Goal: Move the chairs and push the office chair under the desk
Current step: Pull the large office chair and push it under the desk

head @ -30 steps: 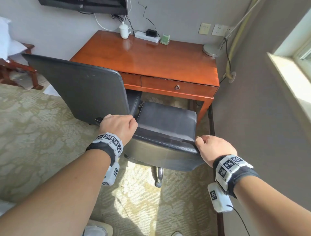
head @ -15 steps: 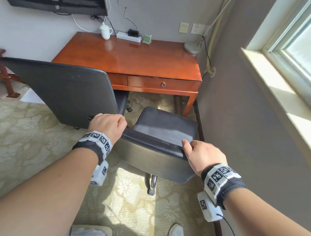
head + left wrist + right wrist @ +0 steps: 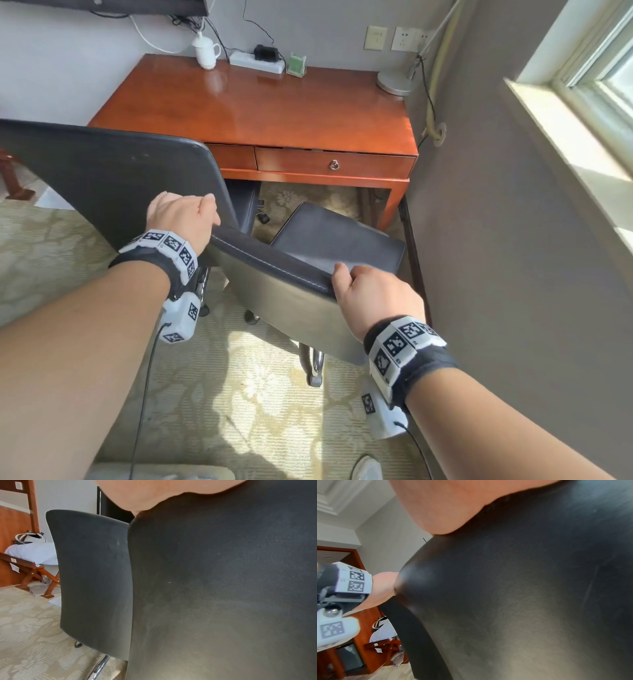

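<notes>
Both hands grip the top edge of the near black leather office chair (image 3: 291, 294), which stands in front of the red-brown wooden desk (image 3: 260, 106).

Left hand (image 3: 183, 219) closed over the left end of the backrest top, fingers curled out of sight over the front side; right hand (image 3: 373, 294) closed on the right end, thumb lying on the stitched top edge. The chair's seat points toward the desk opening, its front edge near the desk's right leg, not yet under the top. A second black high-backed chair (image 3: 113, 178) stands just to the left, its backrest beside the left hand, its seat partly under the desk. Patterned beige carpet (image 3: 260, 411) below; white lidded mug (image 3: 205, 51) and white power strip (image 3: 255, 63) along the desk's rear edge.
</notes>
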Demonstrator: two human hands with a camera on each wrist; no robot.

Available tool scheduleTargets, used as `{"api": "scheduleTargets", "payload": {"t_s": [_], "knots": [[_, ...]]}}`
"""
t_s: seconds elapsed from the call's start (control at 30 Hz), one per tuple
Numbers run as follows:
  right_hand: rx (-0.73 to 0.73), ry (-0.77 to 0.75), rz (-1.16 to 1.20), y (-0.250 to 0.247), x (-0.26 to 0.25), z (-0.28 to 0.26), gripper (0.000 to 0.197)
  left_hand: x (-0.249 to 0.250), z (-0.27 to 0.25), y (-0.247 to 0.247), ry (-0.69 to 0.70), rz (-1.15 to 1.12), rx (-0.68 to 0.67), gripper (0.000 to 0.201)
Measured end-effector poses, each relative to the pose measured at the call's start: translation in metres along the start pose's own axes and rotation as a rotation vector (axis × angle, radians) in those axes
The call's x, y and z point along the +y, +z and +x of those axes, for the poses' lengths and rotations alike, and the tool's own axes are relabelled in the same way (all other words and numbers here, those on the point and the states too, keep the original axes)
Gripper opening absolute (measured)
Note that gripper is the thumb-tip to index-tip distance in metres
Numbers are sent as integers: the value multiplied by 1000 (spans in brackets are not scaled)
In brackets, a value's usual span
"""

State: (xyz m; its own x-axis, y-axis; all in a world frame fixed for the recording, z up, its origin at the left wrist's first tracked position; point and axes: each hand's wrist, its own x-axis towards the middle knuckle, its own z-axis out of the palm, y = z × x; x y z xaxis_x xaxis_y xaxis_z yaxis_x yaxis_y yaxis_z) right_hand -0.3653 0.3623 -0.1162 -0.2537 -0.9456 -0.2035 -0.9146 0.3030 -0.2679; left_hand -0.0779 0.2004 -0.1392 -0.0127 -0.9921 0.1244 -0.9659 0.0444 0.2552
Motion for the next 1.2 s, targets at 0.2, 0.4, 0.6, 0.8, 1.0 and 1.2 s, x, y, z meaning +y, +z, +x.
{"api": "scheduleTargets", "payload": {"t_s": [0.2, 0.4, 0.6, 0.8, 1.0, 1.2], "knots": [[25, 3, 4, -5, -4, 18, 64, 1, 12, 0, -28, -5, -8, 67], [50, -3, -32, -9, 0, 30, 65, 10, 15, 2, -42, -10, 10, 70], [78, -13, -75, -19, 21, 50, 60, 27, 7, 6, -71, -11, 27, 70], [79, -11, -73, -24, 56, 55, 58, 47, -15, 17, -41, 18, 1, 73], [88, -40, -93, -19, 51, 47, 57, 28, -39, 13, -19, 4, -51, 62], [81, -55, -123, -15, 29, 43, 56, 10, -38, 5, -68, 15, -54, 63]]}}
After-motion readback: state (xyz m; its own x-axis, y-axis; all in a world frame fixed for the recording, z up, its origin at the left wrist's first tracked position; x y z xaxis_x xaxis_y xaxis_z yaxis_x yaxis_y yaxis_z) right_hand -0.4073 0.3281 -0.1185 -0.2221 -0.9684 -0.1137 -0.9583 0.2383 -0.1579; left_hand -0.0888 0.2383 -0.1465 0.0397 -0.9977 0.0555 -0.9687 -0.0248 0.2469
